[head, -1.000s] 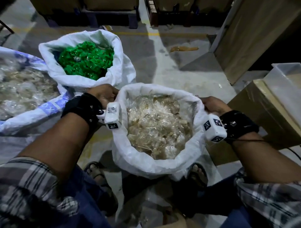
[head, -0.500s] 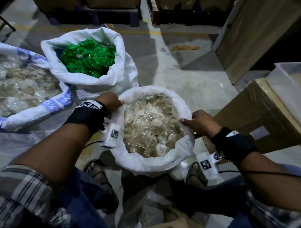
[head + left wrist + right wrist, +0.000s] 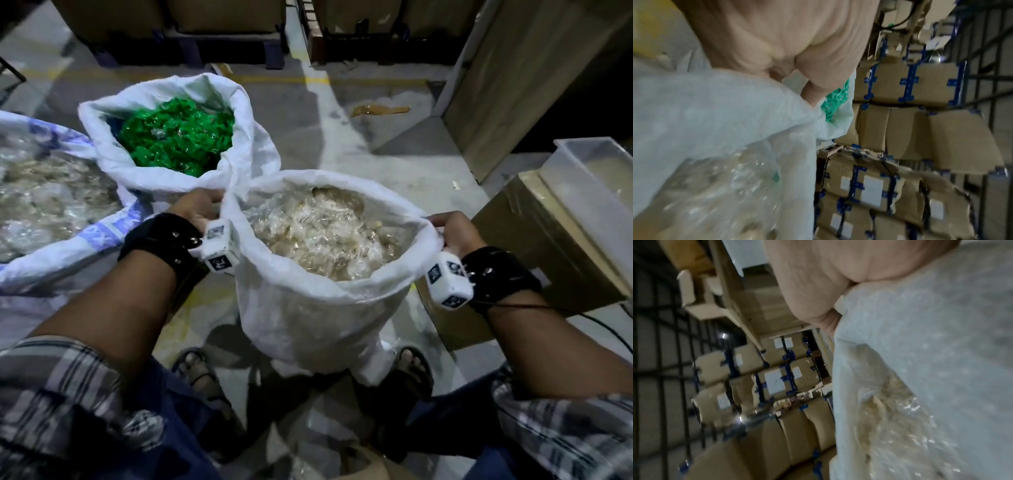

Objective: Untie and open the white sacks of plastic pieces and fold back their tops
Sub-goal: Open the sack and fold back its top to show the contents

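On a warehouse floor (image 3: 342, 144), the left hand (image 3: 197, 209) grips the left rim of a white sack (image 3: 318, 318) of clear plastic pieces (image 3: 325, 233), fingers curled over the edge, while the right hand (image 3: 452, 231) pinches the opposite rim. The sack stands upright between the two hands, its round mouth stretched side to side and each hand equally close to its own edge. The rim looks ready to be turned outward and down, though the fold appears shallow so far.
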### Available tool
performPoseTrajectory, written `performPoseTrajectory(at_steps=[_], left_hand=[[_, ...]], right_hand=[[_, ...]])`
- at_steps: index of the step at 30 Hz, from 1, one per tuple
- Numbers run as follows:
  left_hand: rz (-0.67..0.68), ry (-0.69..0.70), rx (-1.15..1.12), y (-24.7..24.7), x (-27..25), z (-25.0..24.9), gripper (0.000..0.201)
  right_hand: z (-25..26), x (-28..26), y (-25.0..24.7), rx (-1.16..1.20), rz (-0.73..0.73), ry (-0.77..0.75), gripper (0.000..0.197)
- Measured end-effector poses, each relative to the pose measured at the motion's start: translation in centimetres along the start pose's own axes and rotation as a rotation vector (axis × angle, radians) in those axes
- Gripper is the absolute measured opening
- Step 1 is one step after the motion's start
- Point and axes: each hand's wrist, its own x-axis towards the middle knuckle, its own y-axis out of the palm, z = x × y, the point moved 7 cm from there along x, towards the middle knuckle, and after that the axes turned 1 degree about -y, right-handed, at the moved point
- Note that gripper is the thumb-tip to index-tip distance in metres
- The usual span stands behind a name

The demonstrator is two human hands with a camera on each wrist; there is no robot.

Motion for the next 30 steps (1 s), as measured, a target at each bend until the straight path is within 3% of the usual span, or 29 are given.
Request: performPoseTrajectory(at_steps=[2,4,6,7,9,11,12,14,16,17,19,22,23,25,27,30], left_hand=[[0.108,-0.109,-0.131,1.6,-0.3,1.3,0.026],[0.196,-0.161,-0.072,2.8,-0.6,2.4,0.023],[0.109,-0.059,0.297,2.6,-0.4,2.4,0.018],[0.032,0.032,0.543,2.2,-0.4,2.0,0.028],[-0.034,0.131,1.029,2.3,-1.1,1.5,0.043],[-0.013,0.095,1.241,2.3,-1.3,1.8,0.047],[0.011,0.055,1.203,2.1,-1.2,2.1,0.043],[0.052,-0.038,0.821,1.9,-0.7,2.7,0.034],[0.093,-0.124,0.352,2.2,-0.4,3.0,0.028],[0.128,-0.150,0.182,2.6,-0.2,3.0,0.027],[0.215,-0.199,-0.032,3.7,-0.3,2.7,0.028],[0.228,-0.190,-0.033,4.5,-0.2,2.5,0.017],[0.193,-0.158,0.088,4.4,-0.3,2.6,0.013],[0.116,-0.099,0.442,4.0,-0.5,3.0,0.030],[0.125,-0.109,0.580,4.4,-1.0,3.8,0.040],[0.216,-0.191,0.218,5.8,-1.3,4.4,0.017]], right_hand=[[-1.3,0.1,1.1,0.032,0.008,0.038,0.017],[-1.5,0.3,1.2,0.021,-0.060,-0.001,0.024],[0.0,0.3,1.1,-0.148,-0.138,-0.156,0.017],[0.7,-0.1,1.3,-0.311,-0.151,-0.226,0.018],[1.4,-0.9,1.8,-0.732,-0.195,-0.373,0.042],[1.6,-3.3,3.4,-1.097,-0.217,-0.607,0.052],[1.5,-4.9,4.9,-1.199,-0.163,-0.744,0.049],[0.3,-7.9,8.2,-1.229,0.150,-0.913,0.042],[-2.3,-10.4,11.0,-1.254,0.478,-0.904,0.050],[-3.6,-11.0,12.1,-1.362,0.539,-0.909,0.058],[-5.2,-11.1,13.3,-1.630,0.473,-0.977,0.060],[-4.0,-10.2,13.4,-1.626,0.311,-1.035,0.036],[-3.5,-9.9,13.3,-1.608,0.285,-1.048,0.031],[-3.1,-9.4,13.4,-1.604,0.254,-1.070,0.026],[-3.1,-9.3,13.7,-1.630,0.218,-1.107,0.025],[-2.9,-9.9,14.5,-1.615,0.162,-1.245,0.024]])
